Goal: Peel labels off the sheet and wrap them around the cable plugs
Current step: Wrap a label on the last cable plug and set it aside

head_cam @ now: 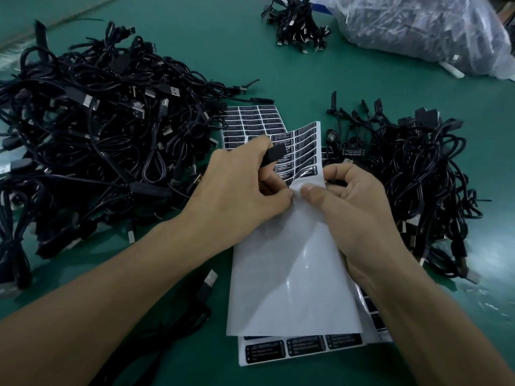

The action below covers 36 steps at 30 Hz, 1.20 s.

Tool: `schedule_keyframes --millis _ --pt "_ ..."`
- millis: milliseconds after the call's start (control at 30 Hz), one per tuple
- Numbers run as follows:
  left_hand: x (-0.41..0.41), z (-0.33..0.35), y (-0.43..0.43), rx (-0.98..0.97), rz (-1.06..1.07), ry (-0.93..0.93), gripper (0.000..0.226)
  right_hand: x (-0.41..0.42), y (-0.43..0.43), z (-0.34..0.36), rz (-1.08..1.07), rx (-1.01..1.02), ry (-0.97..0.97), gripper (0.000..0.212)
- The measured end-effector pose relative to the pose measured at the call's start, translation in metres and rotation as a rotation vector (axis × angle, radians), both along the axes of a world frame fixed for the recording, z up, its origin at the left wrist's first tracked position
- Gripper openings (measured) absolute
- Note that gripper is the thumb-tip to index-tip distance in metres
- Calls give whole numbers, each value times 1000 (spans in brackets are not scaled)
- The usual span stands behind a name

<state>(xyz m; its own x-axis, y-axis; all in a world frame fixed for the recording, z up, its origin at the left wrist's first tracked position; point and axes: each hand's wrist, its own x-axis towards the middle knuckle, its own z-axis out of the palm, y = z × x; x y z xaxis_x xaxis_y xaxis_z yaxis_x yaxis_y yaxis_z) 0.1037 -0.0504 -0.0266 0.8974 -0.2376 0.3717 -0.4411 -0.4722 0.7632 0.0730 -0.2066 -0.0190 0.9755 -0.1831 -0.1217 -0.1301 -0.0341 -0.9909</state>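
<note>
Cables lie in a large tangled heap, the left pile [97, 135], on the green worktop [195, 45], reaching up to your left forearm. A loose cable [207, 282] with a USB end lies just beside that forearm. Your left hand [237, 188] grasps a black plug [274, 156] under curled fingers, its tip sticking out over the labels, while the thumb pinches at the sheet [292, 260]. The sheet is held up off the worktop between both hands. Its near part is bare glossy backing, and its far end curls toward you, showing rows of black labels. Under it lies a stack [295, 348] of further label sheets, one printed row showing at the near edge. A far sheet [250, 121] lies flat beyond your left hand. Your right hand [354, 207] pinches the sheet, thumb on top just beside the left thumb, fingers curled behind. Right of it lies the right pile [412, 168] of cables. Far back sit a small bundle [298, 23] and a clear bag [423, 29] of cables.
</note>
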Motion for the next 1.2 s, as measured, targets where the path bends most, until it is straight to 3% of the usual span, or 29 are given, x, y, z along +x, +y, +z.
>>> schedule_keyframes --millis 567,733,900,1000,1200 --pt "1 -2 -3 14 53 -32 46 1 2 0 -47 -52 14 20" --pt "5 -1 1 -43 121 20 40 -3 -1 -2 -98 -400 -112 35" --pt "10 1 5 -206 167 150 35 -8 -1 -7 16 -747 -103 48" --pt "11 -1 4 -210 155 164 38 -10 3 -11 14 -933 -197 49" --pt "10 3 -1 -208 119 173 35 -6 14 -9 -33 -938 -409 25"
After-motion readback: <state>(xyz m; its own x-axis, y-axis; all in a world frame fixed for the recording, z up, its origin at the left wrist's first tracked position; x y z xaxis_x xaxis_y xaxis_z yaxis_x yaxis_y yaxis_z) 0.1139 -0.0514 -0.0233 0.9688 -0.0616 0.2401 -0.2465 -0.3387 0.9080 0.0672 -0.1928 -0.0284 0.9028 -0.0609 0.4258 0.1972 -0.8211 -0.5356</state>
